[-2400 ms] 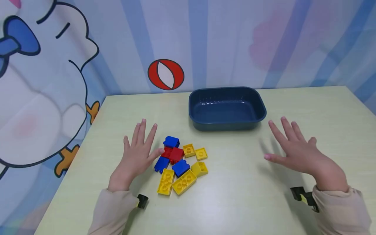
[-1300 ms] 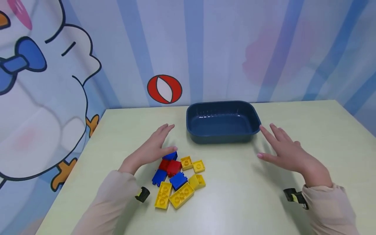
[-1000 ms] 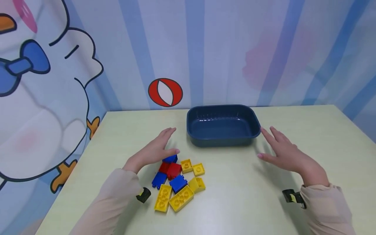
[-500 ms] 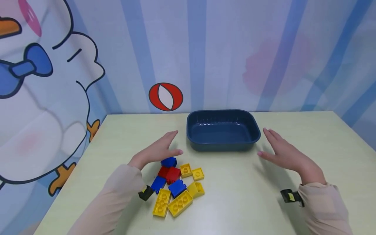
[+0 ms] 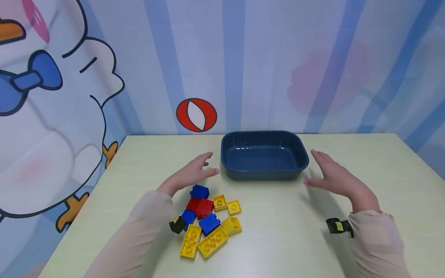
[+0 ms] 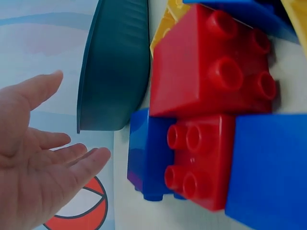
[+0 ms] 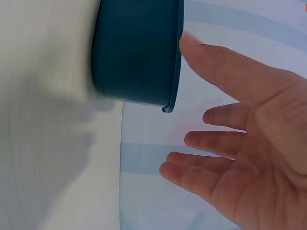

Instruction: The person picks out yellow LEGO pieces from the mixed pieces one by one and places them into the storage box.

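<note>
A dark blue rectangular tray (image 5: 265, 175) stands at the back of the table, with nothing inside it. My left hand (image 5: 190, 173) hovers at its left, just beyond the building blocks, fingers relaxed and apart from the tray. On the other side my right hand (image 5: 334, 175) hovers near the tray's right end, thumb spread from the fingers, touching nothing. The pile holds red blocks (image 5: 205, 208), blue blocks (image 5: 209, 224) and yellow blocks (image 5: 213, 242). In the left wrist view, a red block (image 6: 177, 67) and the tray (image 6: 117, 67) lie beyond the left palm, which holds nothing.
The pale table (image 5: 278, 239) meets a striped wall cloth (image 5: 264, 65) behind the tray. A cartoon figure (image 5: 41, 146) is printed on the cloth at the left. Each sleeve carries a small black wrist mount, such as the right one (image 5: 336, 226).
The head view has tilted up. Both hands have turned palms inward and moved closer to the tray's two ends. The blocks and tray appear to stay in place on the table.
</note>
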Available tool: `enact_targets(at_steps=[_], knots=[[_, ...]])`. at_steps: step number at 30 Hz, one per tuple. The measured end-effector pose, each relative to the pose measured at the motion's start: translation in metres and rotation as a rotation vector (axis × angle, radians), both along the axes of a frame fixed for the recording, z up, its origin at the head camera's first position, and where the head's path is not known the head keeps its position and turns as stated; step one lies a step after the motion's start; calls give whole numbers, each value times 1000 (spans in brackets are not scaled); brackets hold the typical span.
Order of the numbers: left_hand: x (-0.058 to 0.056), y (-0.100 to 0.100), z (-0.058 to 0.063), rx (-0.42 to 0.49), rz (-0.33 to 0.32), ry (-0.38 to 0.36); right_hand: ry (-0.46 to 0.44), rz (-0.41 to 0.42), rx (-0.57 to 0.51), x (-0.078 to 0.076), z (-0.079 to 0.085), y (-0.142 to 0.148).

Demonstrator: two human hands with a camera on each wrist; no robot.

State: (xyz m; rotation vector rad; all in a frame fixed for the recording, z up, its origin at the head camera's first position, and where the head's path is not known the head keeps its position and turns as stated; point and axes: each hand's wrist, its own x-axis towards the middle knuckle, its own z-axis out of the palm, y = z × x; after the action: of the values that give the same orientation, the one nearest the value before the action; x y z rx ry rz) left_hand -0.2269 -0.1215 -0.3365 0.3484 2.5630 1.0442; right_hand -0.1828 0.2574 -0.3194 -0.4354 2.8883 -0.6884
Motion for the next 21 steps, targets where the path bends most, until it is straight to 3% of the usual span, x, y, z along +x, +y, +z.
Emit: enact_targets(at_steps=[8, 16, 21], knots=[[-5, 9, 2, 226, 64, -135, -6, 16, -22, -5, -3, -3], [-13, 24, 2, 339, 219, -203, -9, 3, -91, -15, -5, -5], [-18, 29, -5, 381, 286, -217, -17, -67, -114, -22, -9, -7]])
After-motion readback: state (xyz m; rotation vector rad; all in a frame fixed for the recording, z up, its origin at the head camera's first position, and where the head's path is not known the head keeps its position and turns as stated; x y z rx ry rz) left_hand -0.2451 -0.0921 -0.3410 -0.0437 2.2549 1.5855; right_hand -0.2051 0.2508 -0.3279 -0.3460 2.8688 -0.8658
